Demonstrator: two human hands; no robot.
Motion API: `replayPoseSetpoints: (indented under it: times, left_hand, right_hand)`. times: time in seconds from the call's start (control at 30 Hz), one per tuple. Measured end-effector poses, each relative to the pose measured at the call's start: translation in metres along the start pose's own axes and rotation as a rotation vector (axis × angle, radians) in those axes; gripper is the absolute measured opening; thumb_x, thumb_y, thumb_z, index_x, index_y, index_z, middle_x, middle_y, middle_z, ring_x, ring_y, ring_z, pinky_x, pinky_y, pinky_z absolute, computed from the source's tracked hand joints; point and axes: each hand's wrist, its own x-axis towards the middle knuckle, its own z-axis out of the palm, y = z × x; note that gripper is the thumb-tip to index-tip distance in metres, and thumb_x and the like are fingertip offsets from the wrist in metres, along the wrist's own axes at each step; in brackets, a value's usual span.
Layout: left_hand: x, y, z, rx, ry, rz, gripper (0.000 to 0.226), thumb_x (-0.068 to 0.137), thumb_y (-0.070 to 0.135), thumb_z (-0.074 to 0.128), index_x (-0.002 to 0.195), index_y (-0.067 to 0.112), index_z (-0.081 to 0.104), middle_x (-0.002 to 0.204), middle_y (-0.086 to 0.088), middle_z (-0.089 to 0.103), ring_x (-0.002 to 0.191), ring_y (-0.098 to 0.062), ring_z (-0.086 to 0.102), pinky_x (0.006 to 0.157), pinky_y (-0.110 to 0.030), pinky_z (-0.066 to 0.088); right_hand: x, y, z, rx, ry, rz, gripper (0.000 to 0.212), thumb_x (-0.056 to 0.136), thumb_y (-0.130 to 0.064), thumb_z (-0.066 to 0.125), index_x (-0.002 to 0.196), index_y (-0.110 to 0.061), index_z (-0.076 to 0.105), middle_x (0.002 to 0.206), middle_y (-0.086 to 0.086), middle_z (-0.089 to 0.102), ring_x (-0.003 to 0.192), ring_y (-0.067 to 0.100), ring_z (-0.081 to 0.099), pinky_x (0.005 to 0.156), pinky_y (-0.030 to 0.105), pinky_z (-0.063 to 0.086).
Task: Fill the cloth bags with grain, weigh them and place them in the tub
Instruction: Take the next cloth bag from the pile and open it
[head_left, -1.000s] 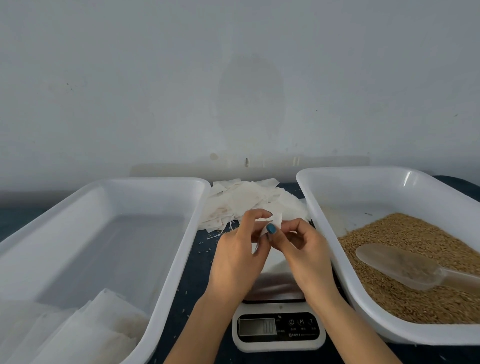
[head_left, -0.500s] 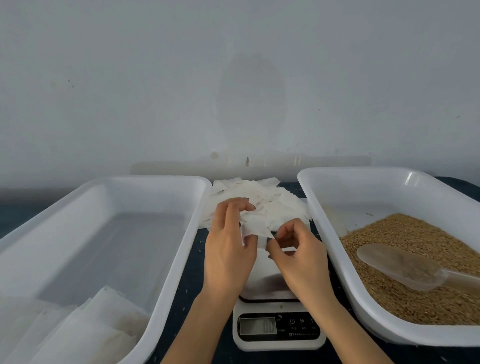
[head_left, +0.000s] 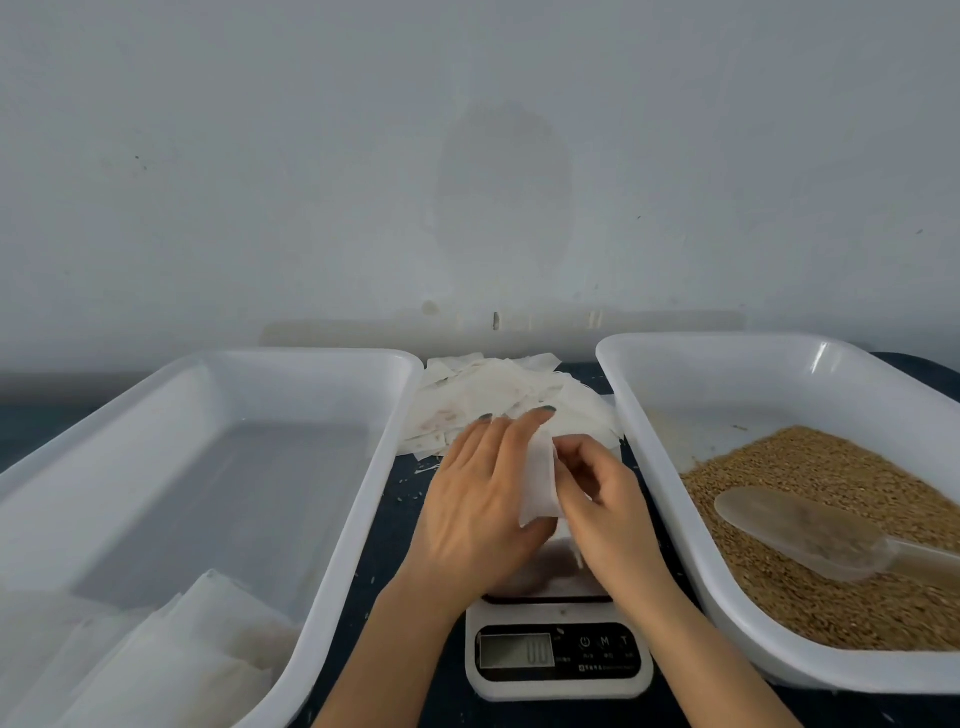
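Left hand (head_left: 483, 499) lies nearly flat, fingers stretched along the cloth bag (head_left: 537, 483), thumb hidden. Right hand (head_left: 608, 499) curls in and pinches the bag's edge, both just above the scale (head_left: 561, 686). Looks like the mouth is being teased open. Best to rub the layers apart and hold the rim wide before reaching right of the hands for the scoop (head_left: 789, 525) in the grain (head_left: 831, 467).
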Motion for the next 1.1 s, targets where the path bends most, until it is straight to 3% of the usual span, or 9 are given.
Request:
replayPoseSetpoints:
  times: [0.1,0.23,0.37,0.47,0.57,0.7,0.83,0.97,1.1]
  left_hand:
    - [0.0,-0.003,-0.003,0.001,0.08,-0.064,0.062,0.068,0.033,0.069,0.125,0.018,0.049,0.113,0.003,0.062,0.103,-0.015,0.057,0.098,-0.021,0.036]
    - [0.0,-0.004,-0.006,0.052,0.168,-0.103,0.042,0.079,0.044,0.056,0.109,0.015,0.054,0.098,0.003,0.063,0.08,-0.016,0.062,0.063,-0.02,0.044]
    - [0.001,-0.007,-0.009,0.035,0.135,-0.22,0.038,0.082,0.042,0.065,0.106,0.014,0.055,0.095,0.004,0.062,0.07,-0.015,0.06,0.043,-0.022,0.037]
    - [0.001,-0.008,-0.011,0.031,0.109,-0.229,0.038,0.08,0.042,0.058,0.102,0.012,0.057,0.089,0.003,0.062,0.057,-0.008,0.043,0.042,-0.013,0.02]
    - [0.0,-0.007,-0.011,0.038,0.085,-0.19,0.036,0.072,0.031,0.07,0.099,0.009,0.059,0.084,0.002,0.062,0.052,-0.008,0.038,0.042,-0.011,0.014]
    - [0.001,-0.004,-0.016,0.015,0.073,-0.178,0.041,0.077,0.051,0.052,0.094,0.014,0.059,0.075,0.01,0.06,0.051,-0.006,0.041,0.041,-0.014,0.022]
    - [0.001,-0.006,-0.014,-0.015,0.034,-0.184,0.048,0.075,0.057,0.05,0.1,0.017,0.061,0.089,0.01,0.064,0.076,-0.012,0.06,0.062,-0.023,0.042]
    - [-0.001,-0.01,-0.012,-0.127,-0.059,-0.227,0.034,0.082,0.044,0.064,0.105,0.02,0.057,0.092,0.01,0.064,0.076,-0.011,0.06,0.062,-0.035,0.052]
    - [0.0,-0.017,-0.009,-0.315,-0.128,-0.244,0.025,0.085,0.019,0.072,0.103,0.013,0.055,0.091,0.003,0.065,0.081,-0.017,0.062,0.069,-0.044,0.052]
  right_hand:
    - [0.0,0.001,0.0,-0.002,0.017,-0.018,0.01,0.096,-0.015,0.06,0.095,-0.024,0.065,0.085,-0.011,0.069,0.085,0.008,0.066,0.073,0.019,0.051]
    - [0.0,0.0,0.0,-0.004,0.081,-0.03,0.014,0.092,-0.013,0.065,0.099,-0.024,0.06,0.09,-0.016,0.065,0.088,0.004,0.064,0.076,0.017,0.051]
    - [-0.004,-0.005,0.0,-0.141,0.078,-0.206,0.015,0.092,-0.039,0.056,0.099,-0.027,0.063,0.098,-0.016,0.062,0.099,0.01,0.062,0.081,0.021,0.052]
    - [-0.007,-0.005,0.002,-0.416,0.027,-0.355,0.029,0.091,-0.048,0.054,0.103,-0.025,0.066,0.107,-0.017,0.058,0.109,0.007,0.054,0.09,0.023,0.047]
    - [-0.008,-0.006,0.005,-0.491,-0.005,-0.458,0.03,0.091,-0.045,0.057,0.09,-0.017,0.07,0.101,-0.016,0.061,0.109,0.006,0.051,0.089,0.032,0.048]
    - [-0.008,-0.008,0.001,-0.428,-0.001,-0.465,0.03,0.098,-0.044,0.05,0.087,-0.022,0.068,0.112,-0.012,0.062,0.12,0.009,0.053,0.09,0.039,0.051]
    - [-0.01,-0.008,0.003,-0.463,0.015,-0.438,0.038,0.102,-0.051,0.035,0.078,-0.027,0.05,0.113,0.004,0.064,0.128,0.012,0.05,0.1,0.057,0.046]
    - [-0.011,-0.01,0.003,-0.505,0.032,-0.466,0.029,0.103,-0.045,0.036,0.076,-0.033,0.042,0.105,0.011,0.066,0.138,-0.014,0.023,0.1,0.065,0.043]
    - [-0.013,-0.016,0.002,-0.667,0.006,-0.529,0.017,0.097,-0.031,0.045,0.081,-0.035,0.04,0.088,-0.007,0.065,0.141,0.018,0.039,0.104,0.066,0.037]
